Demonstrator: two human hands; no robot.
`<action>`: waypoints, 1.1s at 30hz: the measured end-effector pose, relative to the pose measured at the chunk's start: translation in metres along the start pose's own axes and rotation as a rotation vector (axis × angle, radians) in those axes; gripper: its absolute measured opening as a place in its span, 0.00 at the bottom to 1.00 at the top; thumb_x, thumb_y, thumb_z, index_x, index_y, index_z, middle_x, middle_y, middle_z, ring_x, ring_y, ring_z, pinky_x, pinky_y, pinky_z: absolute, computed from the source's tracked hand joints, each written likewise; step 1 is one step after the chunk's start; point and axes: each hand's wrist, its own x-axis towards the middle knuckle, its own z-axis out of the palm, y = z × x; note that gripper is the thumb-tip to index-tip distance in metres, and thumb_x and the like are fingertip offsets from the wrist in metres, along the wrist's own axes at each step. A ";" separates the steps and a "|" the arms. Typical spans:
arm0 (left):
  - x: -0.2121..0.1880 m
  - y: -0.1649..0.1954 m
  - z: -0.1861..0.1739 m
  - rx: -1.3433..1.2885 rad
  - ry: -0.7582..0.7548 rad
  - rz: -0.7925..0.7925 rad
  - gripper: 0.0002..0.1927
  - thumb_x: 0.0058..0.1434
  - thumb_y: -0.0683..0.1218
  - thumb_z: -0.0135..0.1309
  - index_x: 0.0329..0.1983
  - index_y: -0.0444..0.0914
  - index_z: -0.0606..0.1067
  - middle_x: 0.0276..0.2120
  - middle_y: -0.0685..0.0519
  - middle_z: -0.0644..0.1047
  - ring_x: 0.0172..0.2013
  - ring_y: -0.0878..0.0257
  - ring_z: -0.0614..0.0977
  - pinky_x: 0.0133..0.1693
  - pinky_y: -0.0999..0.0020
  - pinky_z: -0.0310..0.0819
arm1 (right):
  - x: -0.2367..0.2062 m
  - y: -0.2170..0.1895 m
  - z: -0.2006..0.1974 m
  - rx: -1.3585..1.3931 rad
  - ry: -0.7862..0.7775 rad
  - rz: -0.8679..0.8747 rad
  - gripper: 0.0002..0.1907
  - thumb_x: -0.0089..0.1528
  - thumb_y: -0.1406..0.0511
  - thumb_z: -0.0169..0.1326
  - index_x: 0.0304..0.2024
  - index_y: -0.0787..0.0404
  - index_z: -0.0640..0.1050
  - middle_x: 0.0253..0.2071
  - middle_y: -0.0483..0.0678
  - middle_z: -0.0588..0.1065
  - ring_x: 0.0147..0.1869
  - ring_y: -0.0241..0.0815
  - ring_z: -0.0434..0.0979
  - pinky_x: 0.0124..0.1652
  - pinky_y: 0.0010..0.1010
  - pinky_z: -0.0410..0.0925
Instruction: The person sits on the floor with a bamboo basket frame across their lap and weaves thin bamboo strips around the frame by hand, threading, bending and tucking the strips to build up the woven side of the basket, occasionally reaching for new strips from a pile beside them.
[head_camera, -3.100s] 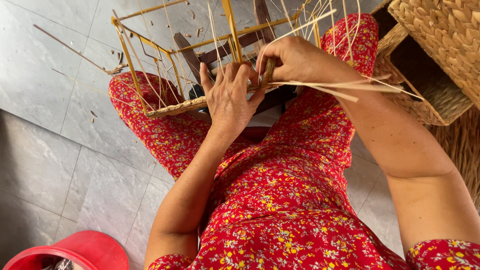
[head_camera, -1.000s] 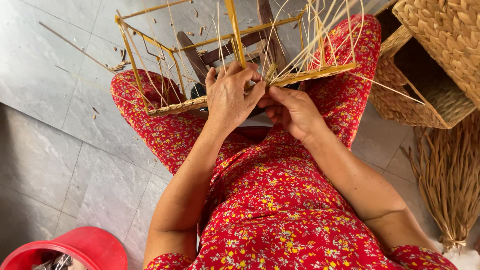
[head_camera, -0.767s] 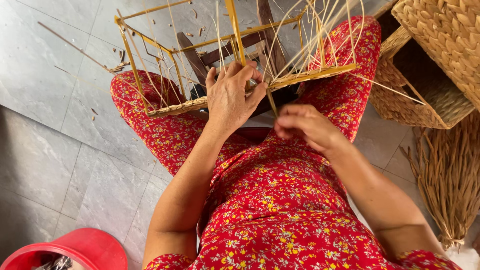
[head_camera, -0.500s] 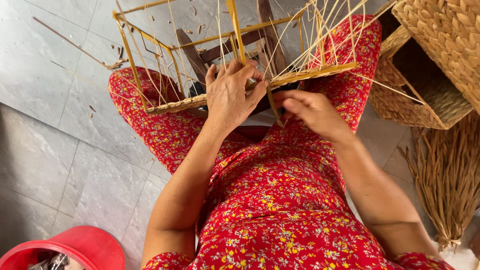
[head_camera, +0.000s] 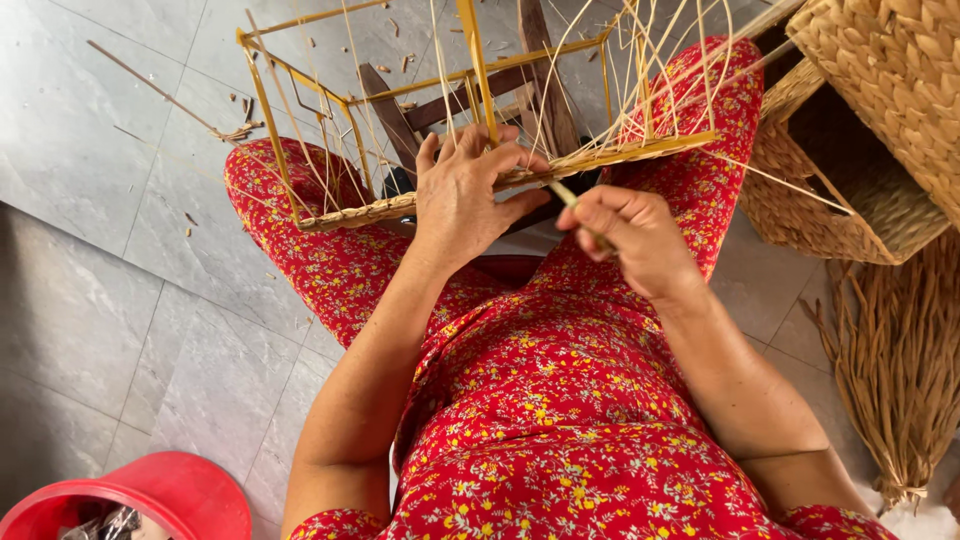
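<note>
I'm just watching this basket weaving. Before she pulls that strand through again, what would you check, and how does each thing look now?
1. Left hand steadying the woven rim: ok, the fingers lie over it.
2. Right hand gripping the strand: ok, pinched in the fingers.
3. Yellow frame resting across the lap: ok, it looks level.
4. Upright strands free of tangles: cannot tell, they cross each other.
5. Spare straw bundle near the right side: ok.

You get bright, even daylight, soft shadows at the frame's lower left, sharp focus, no glare.
</note>
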 end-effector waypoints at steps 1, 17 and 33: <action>0.000 0.001 0.001 0.015 0.011 -0.015 0.15 0.50 0.54 0.69 0.41 0.51 0.84 0.51 0.55 0.77 0.54 0.53 0.78 0.61 0.37 0.52 | -0.001 -0.004 0.005 -0.087 -0.054 -0.026 0.13 0.70 0.61 0.55 0.41 0.65 0.82 0.26 0.42 0.75 0.28 0.28 0.71 0.30 0.21 0.64; 0.012 0.006 0.005 -0.009 -0.071 -0.245 0.13 0.60 0.58 0.61 0.37 0.46 0.83 0.42 0.57 0.80 0.48 0.55 0.79 0.60 0.34 0.52 | 0.021 -0.027 0.021 -0.427 0.386 -0.559 0.21 0.73 0.74 0.57 0.67 0.65 0.67 0.50 0.46 0.78 0.41 0.28 0.82 0.39 0.19 0.77; 0.025 0.001 0.021 -0.056 -0.012 -0.282 0.16 0.58 0.59 0.60 0.35 0.43 0.85 0.43 0.52 0.82 0.48 0.51 0.80 0.57 0.37 0.57 | 0.047 -0.074 0.000 -1.111 -0.054 -0.763 0.17 0.72 0.76 0.53 0.62 0.59 0.79 0.62 0.50 0.73 0.65 0.46 0.76 0.62 0.35 0.73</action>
